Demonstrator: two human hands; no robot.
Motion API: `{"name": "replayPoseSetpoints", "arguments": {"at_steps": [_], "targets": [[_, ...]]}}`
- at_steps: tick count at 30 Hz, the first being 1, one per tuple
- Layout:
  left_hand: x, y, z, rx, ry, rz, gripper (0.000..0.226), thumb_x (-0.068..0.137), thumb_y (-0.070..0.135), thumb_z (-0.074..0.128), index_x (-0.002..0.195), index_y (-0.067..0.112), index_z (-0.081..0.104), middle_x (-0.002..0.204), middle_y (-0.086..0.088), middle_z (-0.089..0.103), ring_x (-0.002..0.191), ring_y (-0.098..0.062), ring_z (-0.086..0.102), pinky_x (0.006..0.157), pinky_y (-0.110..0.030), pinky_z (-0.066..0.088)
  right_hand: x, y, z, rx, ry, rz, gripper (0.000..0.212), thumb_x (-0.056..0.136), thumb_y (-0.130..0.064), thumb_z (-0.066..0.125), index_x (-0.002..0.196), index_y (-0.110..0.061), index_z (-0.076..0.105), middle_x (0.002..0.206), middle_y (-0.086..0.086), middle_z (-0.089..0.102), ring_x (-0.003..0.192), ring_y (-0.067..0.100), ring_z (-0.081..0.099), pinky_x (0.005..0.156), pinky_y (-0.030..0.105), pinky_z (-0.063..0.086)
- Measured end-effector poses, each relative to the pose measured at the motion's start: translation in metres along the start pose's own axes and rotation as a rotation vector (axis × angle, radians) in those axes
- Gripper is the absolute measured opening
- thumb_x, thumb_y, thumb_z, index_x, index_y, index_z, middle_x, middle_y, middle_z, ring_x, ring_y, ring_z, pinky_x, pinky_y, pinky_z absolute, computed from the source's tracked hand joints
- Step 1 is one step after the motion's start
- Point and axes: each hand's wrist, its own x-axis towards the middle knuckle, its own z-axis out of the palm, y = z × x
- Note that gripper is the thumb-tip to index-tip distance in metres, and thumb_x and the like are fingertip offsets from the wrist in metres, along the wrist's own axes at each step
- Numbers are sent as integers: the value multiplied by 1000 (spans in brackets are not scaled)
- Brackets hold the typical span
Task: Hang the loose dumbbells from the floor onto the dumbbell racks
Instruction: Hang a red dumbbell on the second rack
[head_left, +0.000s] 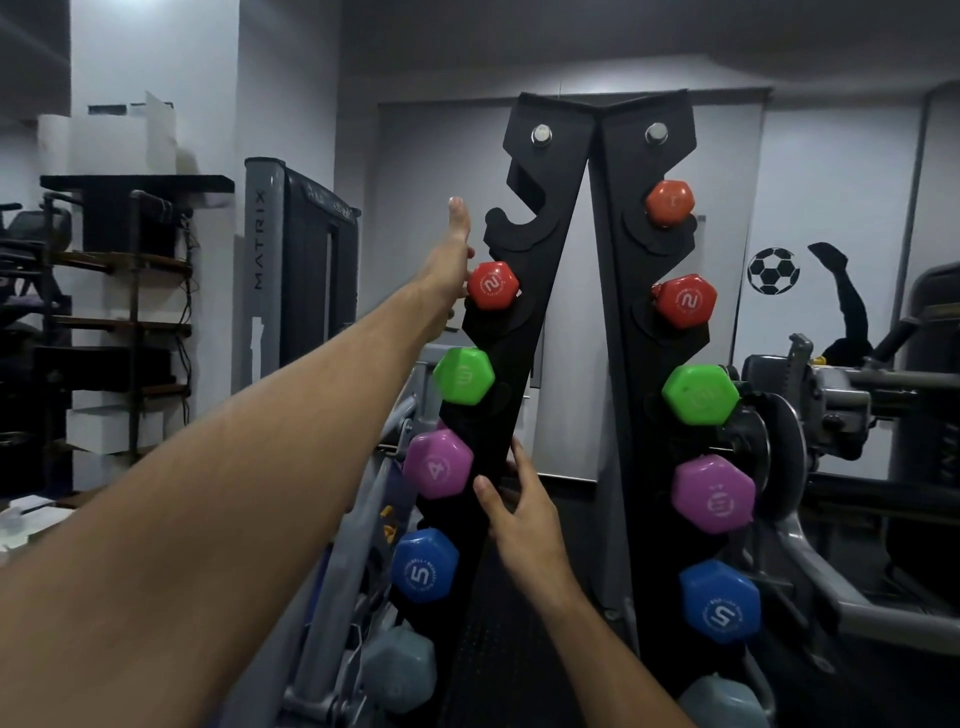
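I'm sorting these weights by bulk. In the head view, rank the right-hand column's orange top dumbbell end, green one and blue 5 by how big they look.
1. Blue 5 and green: about alike, too close to rank.
2. Orange top end: clearly smallest, though it also sits farthest from the camera, so part of that gap may be distance.

Pale grey walls close in a dim gym; a dark metal shelving unit stands left, a black football sticker decorates the right wall.

Black rack holds red, green, purple, blue and grey dumbbells.
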Motion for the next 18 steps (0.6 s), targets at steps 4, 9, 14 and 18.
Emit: {"name": "replayPoseSetpoints", "arguments": {"at_steps": [4, 9, 14, 18], "targets": [[-26, -16, -4, 20, 61, 193, 75, 105, 65, 24, 157, 12, 38, 159, -10, 43, 145, -26, 41, 123, -48, 29, -6, 3, -2, -72, -2, -27, 70, 95, -43, 66, 156, -43, 31, 149, -15, 51, 133, 2, 52, 110, 36, 48], [-92, -57, -15, -56, 283, 365, 38, 108, 45, 41, 124, 17, 61, 112, 9, 59, 101, -1, 55, 88, -23, 42, -29, 17, -7, -115, 41, 10, 64, 97, -37, 65, 155, -31, 38, 141, -8, 58, 123, 3, 59, 108, 27, 47], [-166, -141, -19, -136, 402, 352, 29, 103, 37, 46, 120, 20, 63, 113, 10, 64, 104, 1, 60, 85, -13, 45, -66, 53, -11, -110, 44, 128, 59, 99, -33, 64, 153, -28, 42, 124, -12, 61, 109, -6, 59, 88, 8, 47], [-228, -229, -12, -179, 496, 230, 30, 102, 29, 51, 125, 11, 59, 118, 1, 64, 107, -8, 63, 87, -17, 49, -107, 102, -16, -159, 16, 262, 55, 99, -33, 64, 151, -27, 46, 123, -9, 64, 106, -7, 60, 85, 6, 48]]}}
